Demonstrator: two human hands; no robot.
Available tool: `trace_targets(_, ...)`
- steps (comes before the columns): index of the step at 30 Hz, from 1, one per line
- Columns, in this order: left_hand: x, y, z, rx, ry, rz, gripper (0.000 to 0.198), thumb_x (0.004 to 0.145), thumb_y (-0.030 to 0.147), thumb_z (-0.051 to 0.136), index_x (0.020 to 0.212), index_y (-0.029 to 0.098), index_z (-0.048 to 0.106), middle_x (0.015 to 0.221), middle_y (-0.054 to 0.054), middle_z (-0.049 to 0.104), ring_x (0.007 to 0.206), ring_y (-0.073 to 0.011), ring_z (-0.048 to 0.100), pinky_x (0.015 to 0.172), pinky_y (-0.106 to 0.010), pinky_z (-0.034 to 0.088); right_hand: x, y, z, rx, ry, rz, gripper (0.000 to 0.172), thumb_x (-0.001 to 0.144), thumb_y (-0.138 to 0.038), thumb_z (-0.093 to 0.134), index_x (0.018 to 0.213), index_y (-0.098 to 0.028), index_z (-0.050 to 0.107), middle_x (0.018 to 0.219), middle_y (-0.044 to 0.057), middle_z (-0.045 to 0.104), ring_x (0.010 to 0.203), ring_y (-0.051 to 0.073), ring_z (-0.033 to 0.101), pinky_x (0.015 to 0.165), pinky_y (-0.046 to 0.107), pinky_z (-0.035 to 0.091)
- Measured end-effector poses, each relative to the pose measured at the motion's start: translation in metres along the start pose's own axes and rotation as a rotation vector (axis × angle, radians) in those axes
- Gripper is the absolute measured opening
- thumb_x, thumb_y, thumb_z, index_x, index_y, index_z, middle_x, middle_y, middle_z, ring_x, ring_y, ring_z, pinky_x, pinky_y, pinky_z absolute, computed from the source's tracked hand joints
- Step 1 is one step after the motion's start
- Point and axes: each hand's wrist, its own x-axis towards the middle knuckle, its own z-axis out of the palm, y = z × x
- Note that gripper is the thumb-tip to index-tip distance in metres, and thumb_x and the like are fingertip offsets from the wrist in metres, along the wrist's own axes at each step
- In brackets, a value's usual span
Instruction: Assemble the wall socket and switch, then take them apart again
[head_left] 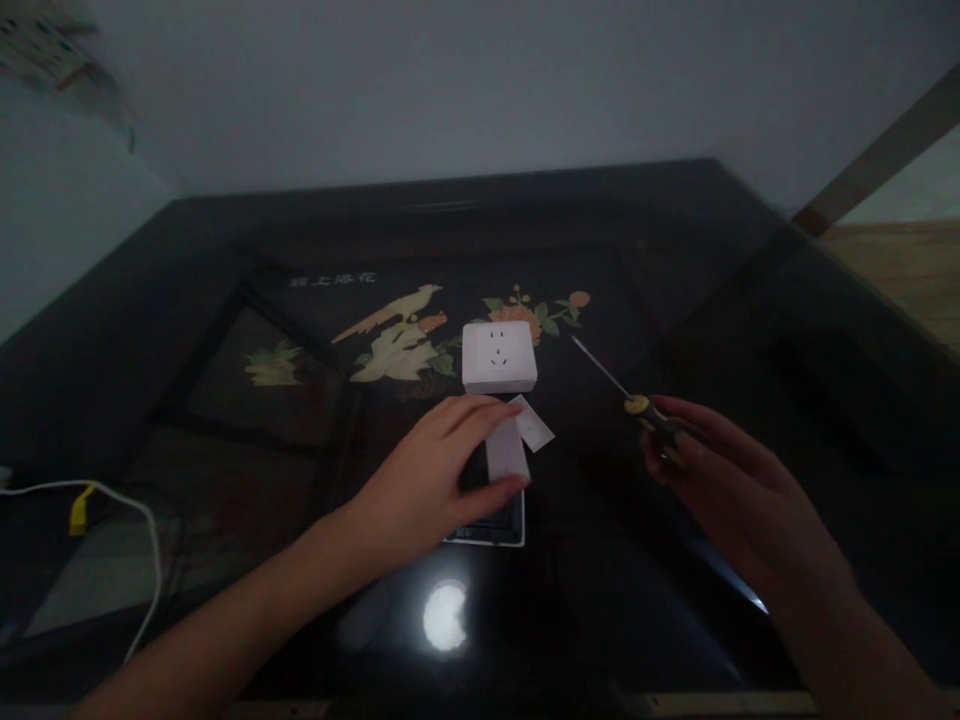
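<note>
My left hand [429, 462] pinched a white piece [506, 458], while at its three o'clock my right hand [739, 495] gripped a screwdriver [638, 405].

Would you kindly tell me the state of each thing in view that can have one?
Five-hole socket: face up, nothing plugged in.
White rectangular piece: held by the left hand.
Small white plate: askew beside that piece.
Dark, white-rimmed panel: partly hidden below the left hand.
Screwdriver: gripped by its handle in the right hand, tip apart from the socket.
White cable: loosely curved, yellow tag by it.
</note>
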Motion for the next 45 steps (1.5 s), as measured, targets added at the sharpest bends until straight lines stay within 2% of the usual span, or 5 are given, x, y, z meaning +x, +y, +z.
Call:
trace_targets(10, 0.024, 0.019, 0.049, 0.315, -0.157, 0.063, 0.047, 0.085, 0.031, 0.069, 0.126, 0.012, 0.055, 0.124, -0.015, 0.060, 0.115, -0.0326, 0.056, 0.092, -0.050, 0.054, -0.004, -0.002, -0.007, -0.083, -0.022, -0.132, 0.030, 0.075, -0.038, 0.078, 0.104, -0.031, 0.073, 0.090, 0.002, 0.073, 0.072, 0.015, 0.068, 0.066, 0.028, 0.059)
trace_targets(20, 0.007, 0.004, 0.030, 0.509, -0.122, -0.058, 0.047, 0.088, 0.028, 0.066, 0.129, 0.013, 0.052, 0.125, -0.017, 0.061, 0.110, -0.0335, 0.061, 0.086, -0.049, 0.056, -0.009, 0.001, -0.010, -0.140, -0.028, -0.115, 0.043, 0.078, -0.035, 0.077, 0.119, -0.034, 0.066, 0.097, 0.000, 0.071, 0.075, 0.016, 0.074, 0.067, 0.026, 0.061)
trace_targets(29, 0.025, 0.009, 0.030, 0.610, -0.200, -0.112, 0.046, 0.081, 0.017, 0.071, 0.123, 0.010, 0.055, 0.115, -0.017, 0.065, 0.107, -0.0363, 0.062, 0.085, -0.051, 0.054, -0.005, 0.008, 0.000, -0.878, -0.067, -0.373, 0.040, 0.085, -0.031, 0.060, 0.124, -0.021, 0.062, 0.085, 0.005, 0.067, 0.069, 0.018, 0.065, 0.060, 0.031, 0.053)
trace_targets(34, 0.033, 0.009, 0.022, 0.579, -0.206, -0.094, 0.058, 0.081, 0.023, 0.074, 0.133, 0.014, 0.050, 0.126, -0.015, 0.061, 0.111, -0.0340, 0.061, 0.089, -0.049, 0.054, -0.005, 0.012, 0.000, -0.936, -0.113, -0.447, 0.037, 0.088, -0.029, 0.055, 0.123, -0.019, 0.060, 0.080, 0.003, 0.064, 0.062, 0.015, 0.060, 0.053, 0.027, 0.047)
trace_targets(45, 0.077, -0.006, 0.026, 0.589, -0.386, 0.386, 0.025, 0.090, 0.007, 0.058, 0.112, 0.017, 0.064, 0.114, -0.009, 0.065, 0.105, -0.0250, 0.060, 0.086, -0.035, 0.050, -0.006, 0.003, -0.003, -0.933, -0.071, -0.486, 0.034, 0.088, -0.026, 0.056, 0.121, -0.019, 0.062, 0.084, 0.004, 0.069, 0.064, 0.016, 0.061, 0.052, 0.027, 0.045)
